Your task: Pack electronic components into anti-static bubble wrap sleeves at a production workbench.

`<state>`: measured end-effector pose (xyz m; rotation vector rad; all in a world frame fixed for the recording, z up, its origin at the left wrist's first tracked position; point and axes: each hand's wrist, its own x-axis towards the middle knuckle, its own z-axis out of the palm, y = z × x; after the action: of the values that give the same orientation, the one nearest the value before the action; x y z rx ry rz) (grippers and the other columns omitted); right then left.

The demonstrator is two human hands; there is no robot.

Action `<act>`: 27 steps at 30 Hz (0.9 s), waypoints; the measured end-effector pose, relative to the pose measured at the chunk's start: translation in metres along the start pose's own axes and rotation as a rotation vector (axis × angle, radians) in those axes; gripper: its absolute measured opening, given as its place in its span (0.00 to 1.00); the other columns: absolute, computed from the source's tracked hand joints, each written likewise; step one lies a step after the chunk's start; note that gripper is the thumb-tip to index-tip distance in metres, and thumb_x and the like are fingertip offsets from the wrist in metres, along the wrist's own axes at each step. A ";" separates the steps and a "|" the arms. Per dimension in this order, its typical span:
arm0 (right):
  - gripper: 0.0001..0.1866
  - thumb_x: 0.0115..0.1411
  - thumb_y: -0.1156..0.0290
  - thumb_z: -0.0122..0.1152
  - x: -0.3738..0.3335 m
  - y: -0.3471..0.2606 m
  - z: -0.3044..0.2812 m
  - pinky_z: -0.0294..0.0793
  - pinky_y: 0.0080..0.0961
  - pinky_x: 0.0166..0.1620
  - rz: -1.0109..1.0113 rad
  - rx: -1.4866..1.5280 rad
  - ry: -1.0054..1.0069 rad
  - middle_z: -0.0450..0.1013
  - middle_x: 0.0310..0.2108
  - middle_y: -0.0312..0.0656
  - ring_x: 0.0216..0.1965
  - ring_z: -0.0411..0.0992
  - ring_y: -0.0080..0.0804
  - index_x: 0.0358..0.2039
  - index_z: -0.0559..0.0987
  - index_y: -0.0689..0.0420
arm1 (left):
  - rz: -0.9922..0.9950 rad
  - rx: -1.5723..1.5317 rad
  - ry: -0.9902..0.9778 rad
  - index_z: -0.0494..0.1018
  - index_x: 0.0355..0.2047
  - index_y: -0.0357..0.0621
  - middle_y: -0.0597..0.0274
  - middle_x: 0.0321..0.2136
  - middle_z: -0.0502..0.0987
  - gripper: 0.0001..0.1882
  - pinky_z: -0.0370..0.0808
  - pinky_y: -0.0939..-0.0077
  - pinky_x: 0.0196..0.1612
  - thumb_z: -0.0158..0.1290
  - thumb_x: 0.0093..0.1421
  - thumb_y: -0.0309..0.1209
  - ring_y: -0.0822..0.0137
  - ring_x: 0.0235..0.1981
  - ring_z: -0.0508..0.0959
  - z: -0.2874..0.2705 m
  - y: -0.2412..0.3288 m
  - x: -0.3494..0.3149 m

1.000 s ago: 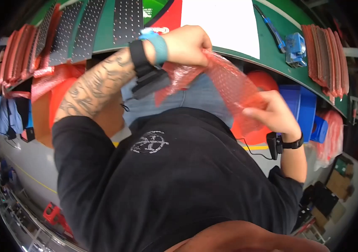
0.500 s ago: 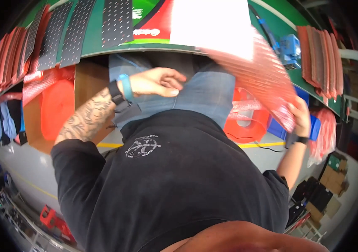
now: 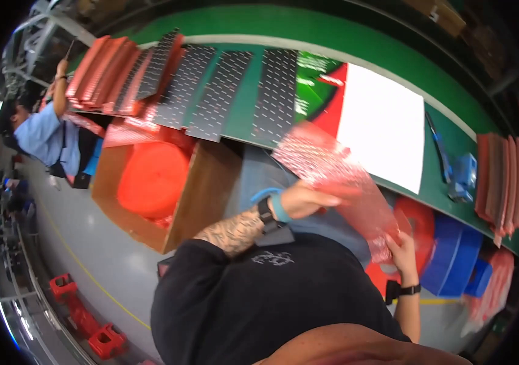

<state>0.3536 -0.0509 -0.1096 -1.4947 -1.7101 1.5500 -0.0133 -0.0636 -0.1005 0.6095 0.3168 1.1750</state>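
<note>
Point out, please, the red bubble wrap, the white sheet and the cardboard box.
Red bubble wrap [image 3: 364,210]: head view, near its middle.
White sheet [image 3: 384,126]: head view, its middle.
Cardboard box [image 3: 203,196]: head view, its right-hand wall.

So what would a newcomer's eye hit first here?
Probably the shiny red bubble wrap in front of the person, its lower end in the right hand, the left hand at its side. Next, the bright white sheet on the green table. Then the rounded red bundle in the open cardboard box, left.

Bright, slightly blurred — bent edges, black corners
</note>
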 end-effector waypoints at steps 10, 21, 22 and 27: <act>0.13 0.64 0.65 0.59 0.130 -0.229 0.005 0.69 0.16 0.24 -0.176 -0.205 -0.289 0.75 0.21 0.35 0.22 0.73 0.19 0.35 0.81 0.63 | -0.103 0.455 0.040 0.61 0.65 0.38 0.53 0.52 0.78 0.25 0.76 0.69 0.54 0.49 0.69 0.21 0.63 0.51 0.79 0.015 0.027 -0.014; 0.40 0.54 0.37 0.66 0.296 -0.302 0.234 0.78 0.41 0.41 -0.492 -0.925 -0.076 0.79 0.27 0.60 0.31 0.79 0.57 0.24 0.80 0.73 | 0.172 0.443 0.342 0.62 0.64 0.38 0.61 0.51 0.77 0.24 0.72 0.69 0.58 0.50 0.68 0.22 0.69 0.54 0.75 -0.015 0.054 -0.105; 0.40 0.54 0.37 0.66 0.295 -0.305 0.241 0.78 0.41 0.41 -0.514 -0.924 -0.087 0.79 0.27 0.60 0.31 0.79 0.57 0.24 0.80 0.73 | 0.227 0.385 0.400 0.64 0.63 0.37 0.61 0.51 0.77 0.23 0.71 0.69 0.58 0.50 0.69 0.23 0.69 0.54 0.75 -0.014 0.054 -0.108; 0.33 0.50 0.46 0.74 0.302 -0.293 0.239 0.78 0.39 0.39 -0.444 -0.771 -0.060 0.79 0.30 0.60 0.33 0.80 0.52 0.25 0.80 0.73 | 0.415 0.218 0.550 0.70 0.57 0.37 0.60 0.49 0.78 0.17 0.72 0.70 0.57 0.50 0.70 0.26 0.68 0.52 0.77 -0.011 0.062 -0.103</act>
<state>-0.0790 0.1512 -0.0319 -1.2175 -2.6253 0.7348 -0.1038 -0.1409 -0.0804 0.5453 0.8220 1.7206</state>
